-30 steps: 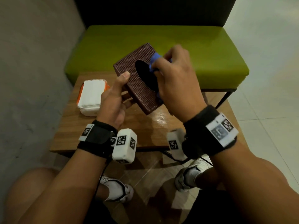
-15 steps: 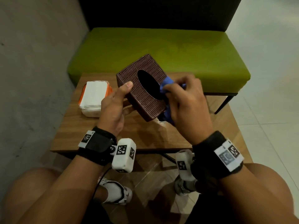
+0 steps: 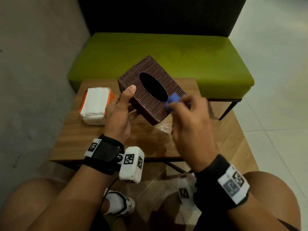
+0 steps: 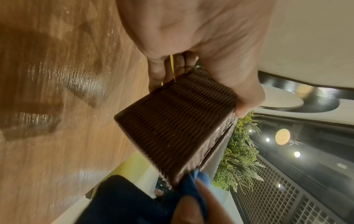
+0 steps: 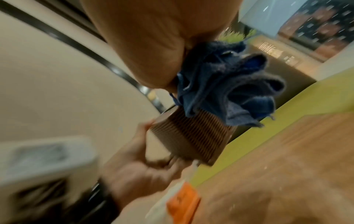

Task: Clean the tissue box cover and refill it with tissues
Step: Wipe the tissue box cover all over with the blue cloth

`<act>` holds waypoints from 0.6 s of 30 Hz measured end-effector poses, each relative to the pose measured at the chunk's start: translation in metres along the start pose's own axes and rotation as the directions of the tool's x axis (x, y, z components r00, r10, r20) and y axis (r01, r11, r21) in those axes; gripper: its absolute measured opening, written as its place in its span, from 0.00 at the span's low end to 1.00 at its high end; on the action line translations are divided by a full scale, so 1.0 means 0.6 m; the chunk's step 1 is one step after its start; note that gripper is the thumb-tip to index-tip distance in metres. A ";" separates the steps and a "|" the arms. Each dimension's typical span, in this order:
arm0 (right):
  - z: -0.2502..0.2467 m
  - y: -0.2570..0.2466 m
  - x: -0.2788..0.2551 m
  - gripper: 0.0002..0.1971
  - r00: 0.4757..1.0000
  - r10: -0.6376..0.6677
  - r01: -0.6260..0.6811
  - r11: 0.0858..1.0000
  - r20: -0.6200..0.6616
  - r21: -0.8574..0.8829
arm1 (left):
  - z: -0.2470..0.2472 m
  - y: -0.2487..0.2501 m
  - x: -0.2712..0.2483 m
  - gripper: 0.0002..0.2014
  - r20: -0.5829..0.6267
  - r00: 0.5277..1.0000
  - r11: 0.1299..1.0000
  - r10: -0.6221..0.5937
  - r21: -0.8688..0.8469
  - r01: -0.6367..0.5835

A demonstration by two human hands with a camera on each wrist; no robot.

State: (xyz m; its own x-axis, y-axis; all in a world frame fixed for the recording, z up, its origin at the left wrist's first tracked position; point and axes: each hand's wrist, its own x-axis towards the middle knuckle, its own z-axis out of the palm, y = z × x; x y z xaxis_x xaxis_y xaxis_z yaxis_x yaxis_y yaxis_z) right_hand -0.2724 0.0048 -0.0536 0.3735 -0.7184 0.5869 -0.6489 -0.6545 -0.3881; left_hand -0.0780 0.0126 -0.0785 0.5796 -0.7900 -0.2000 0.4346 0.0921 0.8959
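The brown woven tissue box cover [image 3: 150, 90] with a dark oval slot is held tilted above the wooden table. My left hand [image 3: 120, 112] grips its near left end, thumb on top and fingers underneath; the same cover [image 4: 178, 128] fills the left wrist view. My right hand [image 3: 191, 117] holds a bunched blue cloth [image 3: 173, 100] against the cover's right edge beside the slot. In the right wrist view the cloth [image 5: 226, 91] hangs over the cover [image 5: 191, 136]. A white tissue pack [image 3: 95, 104] in an orange wrapper lies on the table at the left.
The small wooden table [image 3: 100, 144] stands in front of a green bench seat [image 3: 166, 52] with a dark backrest. A grey wall runs along the left. Pale tiled floor lies to the right. My knees and shoes are below the table's near edge.
The right hand with the cloth has slid from the far side of the slot down to the cover's near right edge. The cover is tipped flatter, its top facing up more.
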 end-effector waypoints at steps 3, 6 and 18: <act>0.001 -0.030 -0.027 0.05 0.965 -0.177 0.180 0.984 0.191 0.000 | 0.005 -0.004 -0.003 0.03 0.037 0.999 1.000 -0.029 0.010 0.029; 0.008 -0.028 0.014 0.06 0.954 -0.213 0.212 0.977 0.209 0.025 | 0.003 -0.023 -0.012 0.05 0.093 0.993 0.997 -0.067 0.044 0.064; 0.002 -0.024 0.000 0.06 0.986 -0.089 0.087 0.996 0.138 0.020 | 0.000 -0.008 0.007 0.11 0.056 0.998 1.000 -0.007 -0.020 0.008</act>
State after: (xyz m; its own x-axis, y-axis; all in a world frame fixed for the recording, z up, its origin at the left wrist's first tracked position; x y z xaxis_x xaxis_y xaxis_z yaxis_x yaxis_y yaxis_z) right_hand -0.2622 0.0139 -0.0491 0.5176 -0.6830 0.5154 -0.6004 -0.7191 -0.3499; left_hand -0.0776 0.0089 -0.0837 0.5370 -0.8233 -0.1837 0.4531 0.0978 0.8861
